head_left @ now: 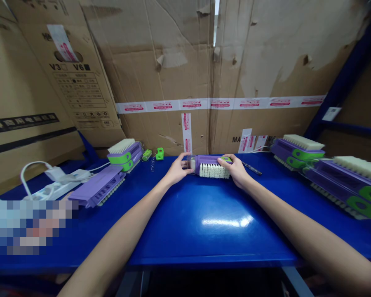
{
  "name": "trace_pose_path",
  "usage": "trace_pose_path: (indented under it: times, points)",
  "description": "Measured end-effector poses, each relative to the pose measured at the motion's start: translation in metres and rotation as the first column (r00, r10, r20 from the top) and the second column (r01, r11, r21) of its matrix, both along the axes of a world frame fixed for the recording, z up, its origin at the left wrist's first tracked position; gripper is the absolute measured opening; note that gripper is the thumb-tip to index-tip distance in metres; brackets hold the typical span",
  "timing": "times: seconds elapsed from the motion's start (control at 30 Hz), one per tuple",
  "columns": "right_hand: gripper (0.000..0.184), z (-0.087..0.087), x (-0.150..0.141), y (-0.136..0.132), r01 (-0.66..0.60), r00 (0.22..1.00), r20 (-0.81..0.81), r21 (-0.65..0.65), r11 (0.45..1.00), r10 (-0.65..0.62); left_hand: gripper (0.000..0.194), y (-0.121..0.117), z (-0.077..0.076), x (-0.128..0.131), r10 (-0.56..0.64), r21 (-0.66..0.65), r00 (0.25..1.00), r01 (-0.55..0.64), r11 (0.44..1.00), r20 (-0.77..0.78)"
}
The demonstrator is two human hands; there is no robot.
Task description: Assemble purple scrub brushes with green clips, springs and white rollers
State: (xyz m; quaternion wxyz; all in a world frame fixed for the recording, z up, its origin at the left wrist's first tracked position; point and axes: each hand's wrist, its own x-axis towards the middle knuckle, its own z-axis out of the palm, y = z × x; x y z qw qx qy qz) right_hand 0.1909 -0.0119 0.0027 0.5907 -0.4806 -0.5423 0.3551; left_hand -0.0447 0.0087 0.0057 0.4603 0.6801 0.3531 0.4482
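Observation:
Between my two hands, at the middle of the blue table, is a purple brush (pixel 207 159) with cream bristles along its near side. Its left end has a clear plastic part, and my left hand (pixel 178 169) is closed around that end. My right hand (pixel 235 168) grips the other end, thumb on top near a green piece. To the left of the brush lie a metal coil spring (pixel 153 163), a green bracket-like part (pixel 160 154) and a smaller green part (pixel 147 155). A thin screwdriver-like tool (pixel 252 168) rests just right of my right hand.
Stacked purple-and-green brushes (pixel 124 158) and a purple brush section (pixel 95 185) sit at left, near a white power strip (pixel 62 187) with cables. More brush stacks (pixel 292 153) (pixel 340 181) stand at right. Cardboard sheets (pixel 160 78) wall the back.

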Motion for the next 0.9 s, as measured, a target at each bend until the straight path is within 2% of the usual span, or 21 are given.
trace_pose_path:
  times: [0.2,0.33,0.5,0.63,0.73,0.83,0.9]
  points:
    - [0.049,0.0015,0.0008,-0.0005,0.006,1.000,-0.018,-0.007,1.000,-0.006,0.070,-0.0034,0.0015,0.0046,0.044,0.031,0.998,-0.043,0.999,-0.033]
    - [0.047,0.0013,0.0034,-0.0006,0.011,0.999,0.035,0.012,1.000,-0.012,0.072,-0.0046,0.0002,0.0067,0.099,0.128,0.990,-0.086,0.988,-0.099]
    - [0.047,0.0042,0.0062,-0.0023,0.019,0.994,0.106,0.011,1.000,-0.020,0.075,-0.0059,-0.0019,0.0066,0.077,0.146,0.989,-0.059,0.988,-0.125]
    - [0.046,0.0048,0.0060,-0.0038,0.026,0.986,0.166,0.042,0.999,-0.033,0.070,-0.0083,-0.0023,0.0068,0.125,0.216,0.974,-0.083,0.973,-0.189]
    - [0.045,0.0033,0.0057,-0.0035,0.004,0.988,0.153,0.052,0.999,-0.012,0.072,-0.0082,-0.0021,0.0073,0.131,0.200,0.976,-0.095,0.975,-0.175]
    - [0.044,0.0024,0.0046,-0.0034,0.026,0.985,0.168,0.087,0.996,-0.040,0.076,-0.0069,0.0001,0.0073,0.137,0.125,0.985,-0.124,0.984,-0.107]
    - [0.044,0.0031,0.0025,-0.0051,0.045,0.979,0.190,0.121,0.992,-0.068,0.069,-0.0066,0.0026,0.0073,0.121,0.060,0.990,-0.118,0.991,-0.066]
